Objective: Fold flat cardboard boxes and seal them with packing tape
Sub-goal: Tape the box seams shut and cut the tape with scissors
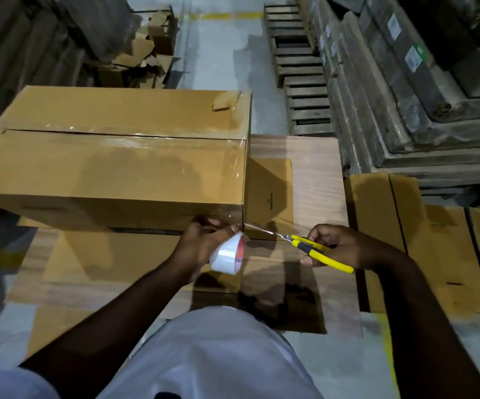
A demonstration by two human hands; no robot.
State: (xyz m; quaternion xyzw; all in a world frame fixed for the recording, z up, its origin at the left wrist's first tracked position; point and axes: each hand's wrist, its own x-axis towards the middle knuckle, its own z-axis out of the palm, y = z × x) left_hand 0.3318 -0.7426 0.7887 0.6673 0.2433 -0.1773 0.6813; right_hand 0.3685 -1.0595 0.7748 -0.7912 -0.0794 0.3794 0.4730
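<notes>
Warehouse: stacked wooden pallets (299, 67), wrapped goods (400, 82), concrete floor (218, 53).

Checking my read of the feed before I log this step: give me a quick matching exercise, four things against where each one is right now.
Things:
1. tape roll
2. scissors
3. assembled box
4. wooden pallets

Places:
A. stacked at the far right, beside the wrapped goods
B. in the left hand, at the box's near right corner
C. on the work surface, top seam taped
D. in the right hand, blades at the stretched tape

Pairs: 1-B, 2-D, 3-C, 4-A
</notes>
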